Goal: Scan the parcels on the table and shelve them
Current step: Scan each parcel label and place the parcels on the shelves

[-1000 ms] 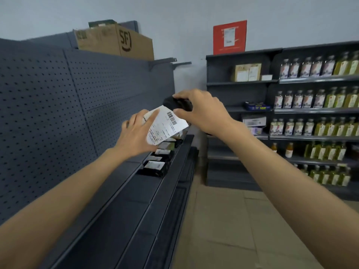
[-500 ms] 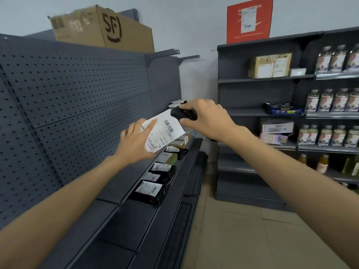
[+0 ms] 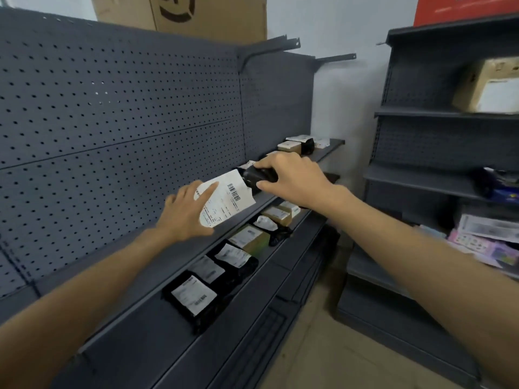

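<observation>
The thumb (image 3: 209,192) of the left hand (image 3: 184,214) lies straight across the face of the parcel (image 3: 229,202) while the other fingers pass behind it, so the flat packet is pinched from its eight o'clock edge; how far the hidden fingers curl I cannot tell. The parcel is held in the air, tilted, with its white label and barcode (image 3: 234,192) turned to the camera, in front of the grey pegboard panel (image 3: 112,108). At the parcel's two o'clock corner the fingers (image 3: 271,164) of the right hand (image 3: 295,179) curl over a black scanner (image 3: 257,176) with the thumb under it, gripping it. The scanner's nose is at the label's upper edge; whether it touches I cannot tell. Below the hands, the lower shelf (image 3: 157,318) carries a row running from six o'clock up toward one o'clock: black bags (image 3: 193,299) with white labels nearest, then tan boxes (image 3: 248,237). At the right hand's twelve o'clock a higher shelf holds small packages (image 3: 297,146). A cardboard box (image 3: 207,15) tops the unit at the frame's twelve o'clock. At three o'clock stands a second shelving unit (image 3: 415,175) with a carton (image 3: 488,88) on it.
</observation>
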Tool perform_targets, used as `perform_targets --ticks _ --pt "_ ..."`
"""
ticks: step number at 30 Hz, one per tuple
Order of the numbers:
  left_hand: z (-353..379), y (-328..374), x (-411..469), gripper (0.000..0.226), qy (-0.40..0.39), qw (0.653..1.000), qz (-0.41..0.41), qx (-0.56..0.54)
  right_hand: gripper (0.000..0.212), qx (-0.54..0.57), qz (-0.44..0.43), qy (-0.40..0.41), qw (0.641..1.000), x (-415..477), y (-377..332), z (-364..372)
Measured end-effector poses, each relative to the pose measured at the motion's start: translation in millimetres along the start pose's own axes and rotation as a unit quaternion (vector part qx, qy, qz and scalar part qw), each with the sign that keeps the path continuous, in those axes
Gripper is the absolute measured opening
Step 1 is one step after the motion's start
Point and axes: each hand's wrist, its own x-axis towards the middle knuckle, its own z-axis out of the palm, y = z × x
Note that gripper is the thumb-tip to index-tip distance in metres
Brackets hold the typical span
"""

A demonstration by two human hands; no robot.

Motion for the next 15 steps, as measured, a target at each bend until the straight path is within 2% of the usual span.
perform_targets --ticks 5,15 --pt "33.9 -24.2 27.3 0.115 -0.025 0.997 -0.073 0.013 0.039 0.034 -0.073 -0.045 0.996 69.0 24.1 43.0" --pt "91.0 -71.1 133.5 0.114 -0.041 0.988 -0.141 0.049 0.045 0.026 -0.169 -0.088 0.981 230.3 70.2 121.8"
